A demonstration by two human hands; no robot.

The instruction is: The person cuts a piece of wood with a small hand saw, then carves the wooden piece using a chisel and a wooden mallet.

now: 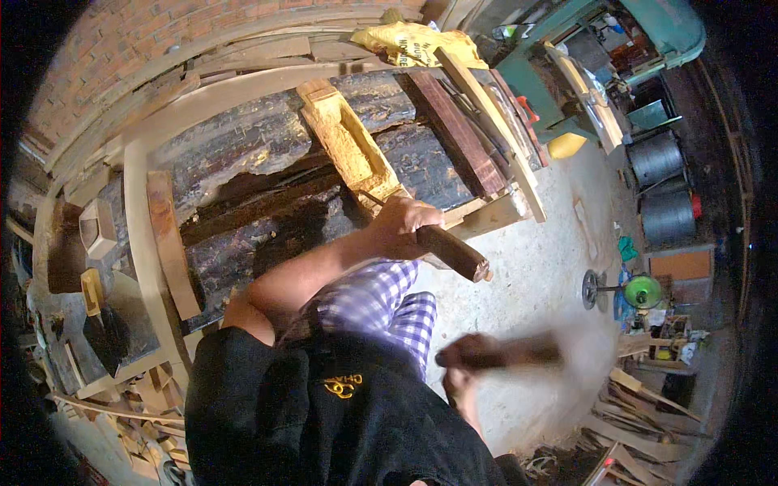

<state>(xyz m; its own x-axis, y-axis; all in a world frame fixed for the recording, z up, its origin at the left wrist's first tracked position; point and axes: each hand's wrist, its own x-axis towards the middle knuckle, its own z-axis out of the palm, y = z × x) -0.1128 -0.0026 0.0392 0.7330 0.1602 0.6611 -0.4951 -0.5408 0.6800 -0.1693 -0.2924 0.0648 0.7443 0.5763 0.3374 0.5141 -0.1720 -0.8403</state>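
My left hand is closed round a chisel with a thick dark wooden handle. Its thin blade points at the near end of a pale yellow wooden block with a long hollow cut into it. This block lies across the dark, rough bench top. Off to the lower right, away from the chisel, my right hand grips the dark handle of a mallet. The mallet's head is smeared by motion, so its shape cannot be made out.
Reddish-brown boards and a pale plank lie on the bench's right side. A yellow sack rests behind it. Wooden pieces sit at the left. Beyond the concrete floor stand a green fan and scrap wood.
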